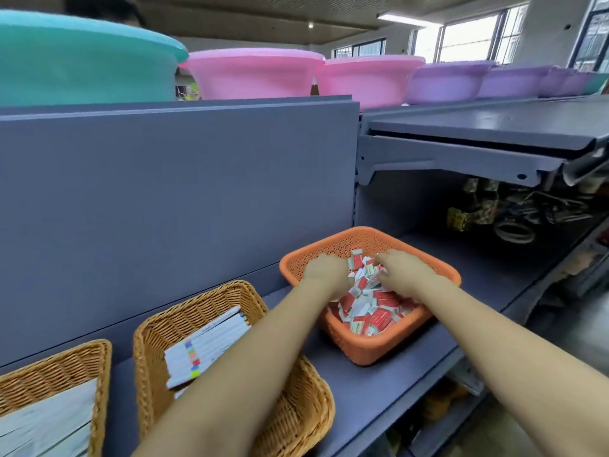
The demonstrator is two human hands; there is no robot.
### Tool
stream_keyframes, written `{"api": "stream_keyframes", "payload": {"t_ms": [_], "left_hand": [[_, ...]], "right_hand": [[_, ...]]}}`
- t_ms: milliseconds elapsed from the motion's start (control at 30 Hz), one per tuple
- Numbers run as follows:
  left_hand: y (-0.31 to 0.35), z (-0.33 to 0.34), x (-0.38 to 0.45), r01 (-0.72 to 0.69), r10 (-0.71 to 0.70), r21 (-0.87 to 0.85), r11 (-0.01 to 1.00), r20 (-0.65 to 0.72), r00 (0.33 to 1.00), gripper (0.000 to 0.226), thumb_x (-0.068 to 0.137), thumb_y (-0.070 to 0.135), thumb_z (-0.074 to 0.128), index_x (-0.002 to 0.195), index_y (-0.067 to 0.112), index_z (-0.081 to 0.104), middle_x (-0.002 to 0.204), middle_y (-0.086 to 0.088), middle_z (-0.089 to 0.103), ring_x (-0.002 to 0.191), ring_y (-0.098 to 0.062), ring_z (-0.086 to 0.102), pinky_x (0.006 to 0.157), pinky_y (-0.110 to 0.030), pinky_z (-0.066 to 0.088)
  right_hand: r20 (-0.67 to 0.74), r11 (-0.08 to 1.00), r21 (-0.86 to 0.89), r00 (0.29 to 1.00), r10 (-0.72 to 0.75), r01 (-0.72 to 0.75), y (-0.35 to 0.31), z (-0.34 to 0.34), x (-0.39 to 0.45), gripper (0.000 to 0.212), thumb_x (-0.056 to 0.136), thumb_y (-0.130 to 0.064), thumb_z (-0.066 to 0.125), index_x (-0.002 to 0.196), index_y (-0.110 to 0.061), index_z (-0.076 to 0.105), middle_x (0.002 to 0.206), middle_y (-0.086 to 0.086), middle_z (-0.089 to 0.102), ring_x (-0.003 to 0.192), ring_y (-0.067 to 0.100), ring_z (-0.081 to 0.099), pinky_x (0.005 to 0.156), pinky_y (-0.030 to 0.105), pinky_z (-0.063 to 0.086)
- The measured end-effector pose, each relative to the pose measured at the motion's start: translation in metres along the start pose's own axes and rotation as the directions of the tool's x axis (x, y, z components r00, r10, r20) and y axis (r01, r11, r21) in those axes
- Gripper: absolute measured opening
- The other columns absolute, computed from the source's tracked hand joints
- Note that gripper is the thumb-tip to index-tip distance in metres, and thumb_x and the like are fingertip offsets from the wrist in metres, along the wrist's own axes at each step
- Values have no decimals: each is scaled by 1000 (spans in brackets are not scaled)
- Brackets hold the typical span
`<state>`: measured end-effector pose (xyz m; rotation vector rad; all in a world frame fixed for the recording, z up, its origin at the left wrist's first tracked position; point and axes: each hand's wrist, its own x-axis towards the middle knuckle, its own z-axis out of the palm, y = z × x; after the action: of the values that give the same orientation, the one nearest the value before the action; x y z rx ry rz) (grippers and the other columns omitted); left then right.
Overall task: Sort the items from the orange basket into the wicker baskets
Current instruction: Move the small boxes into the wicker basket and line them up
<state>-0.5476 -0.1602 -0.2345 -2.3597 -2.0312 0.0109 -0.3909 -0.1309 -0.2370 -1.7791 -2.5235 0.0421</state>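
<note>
An orange perforated basket point(372, 346) stands on the grey shelf, filled with several small red-and-white boxes point(379, 313). Both hands reach into it. My left hand point(324, 267) is sunk among the boxes at the basket's left side, fingers curled down into the pile. My right hand point(400, 267) lies on the pile at the far right, its fingers curled around small boxes. To the left stands a wicker basket point(296, 410) holding white packs with coloured stripes point(204, 346). A second wicker basket point(62, 367) at far left holds white flat packs.
A grey back panel point(178, 199) rises behind the baskets. An upper shelf point(494, 133) juts out at right, with dark goods point(514, 216) under it. Teal, pink and purple plastic basins point(257, 74) line the top. The shelf's front edge point(438, 367) runs diagonally below the orange basket.
</note>
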Motion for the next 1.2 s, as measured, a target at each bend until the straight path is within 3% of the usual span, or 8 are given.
{"api": "stream_keyframes", "payload": {"t_ms": [167,333,500,633,700,800,900,1200], "left_hand": [[16,11,21,38,-28,-60,997,152,988,40,95,36,47,125,12,58,122,-9,60,109,-29,56,77,-34,41],[27,19,33,143,-111,-124,982,230,967,33,91,36,54,107,9,65,107,-9,66,83,-24,53,71,-32,41],[32,17,36,244,-201,-113,963,301,932,39,88,39,60,111,8,68,107,-8,68,94,-26,62,81,-33,49],[38,18,34,327,-269,-161,931,302,915,31,84,34,66,100,8,69,101,-7,68,84,-24,57,78,-32,47],[34,18,29,349,-289,-220,911,263,921,24,81,31,70,90,11,60,92,-6,61,79,-23,50,72,-30,43],[27,13,18,357,-330,-297,886,138,934,32,79,31,73,102,16,56,104,-4,62,88,-23,54,73,-31,42],[20,6,3,330,-350,-349,877,4,937,36,78,23,73,107,15,54,110,-2,60,96,-21,55,77,-31,44],[12,-9,-62,293,-433,-457,840,-238,869,29,77,14,70,100,20,55,97,10,46,86,-8,48,74,-22,41]], "right_hand": [[128,994,-54,988,-90,98,7,0,28,33,91,-24,51,123,-16,57,124,5,59,112,25,54,91,33,43],[233,970,-113,955,-186,216,17,1,43,28,87,-33,58,106,-14,68,109,6,67,100,26,60,86,37,50],[224,953,-35,932,-285,300,25,2,49,34,86,-32,64,112,-11,67,115,7,66,105,25,59,91,35,49],[172,938,61,922,-347,341,34,2,47,39,86,-30,67,120,-12,62,121,7,62,108,25,57,90,32,47],[131,924,82,915,-383,375,40,2,45,38,86,-27,67,121,-12,61,119,7,62,106,25,58,88,32,47],[51,904,149,910,-412,401,50,-3,41,31,86,-14,65,116,-12,64,109,7,65,95,23,61,80,31,48],[-83,862,245,896,-436,443,58,-10,33,34,86,-17,66,120,-15,63,119,4,62,107,20,57,89,29,43],[-327,571,624,843,-428,533,35,-17,-4,30,82,-11,71,111,-18,67,108,-6,61,96,2,58,85,2,42]]}}
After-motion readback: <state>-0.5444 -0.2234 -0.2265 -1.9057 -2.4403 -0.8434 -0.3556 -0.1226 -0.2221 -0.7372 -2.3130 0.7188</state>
